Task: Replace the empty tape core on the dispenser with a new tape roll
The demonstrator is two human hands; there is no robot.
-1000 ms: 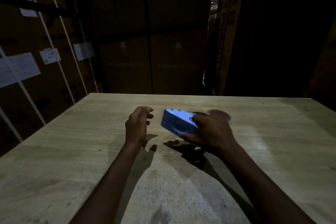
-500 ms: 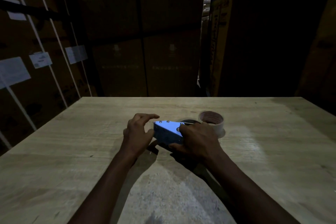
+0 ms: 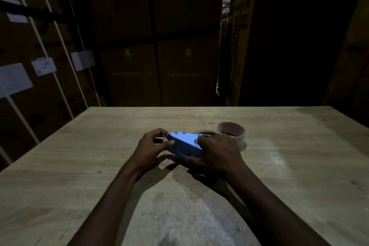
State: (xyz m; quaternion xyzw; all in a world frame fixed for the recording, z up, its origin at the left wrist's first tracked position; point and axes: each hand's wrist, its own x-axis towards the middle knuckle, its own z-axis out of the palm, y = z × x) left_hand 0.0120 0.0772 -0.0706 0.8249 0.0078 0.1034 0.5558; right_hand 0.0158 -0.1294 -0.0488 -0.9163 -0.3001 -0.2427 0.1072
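Note:
A blue metal tape dispenser is held just above the wooden table at its middle. My right hand wraps around the dispenser's right end. My left hand pinches its left tip with thumb and fingers. A dark round shape, part of the dispenser or its core, shows just behind the right hand; I cannot tell which. A pale tape roll stands on the table right behind my right hand, partly hidden by it.
Stacked cardboard boxes rise in the dark past the table's far edge. Strapped boxes with white labels stand at the left. A tall carton stands at the back right.
My left hand moved from beside the dispenser to gripping its left tip. The dispenser tilted flatter and shifted slightly, and the tape roll behind my right hand came into view.

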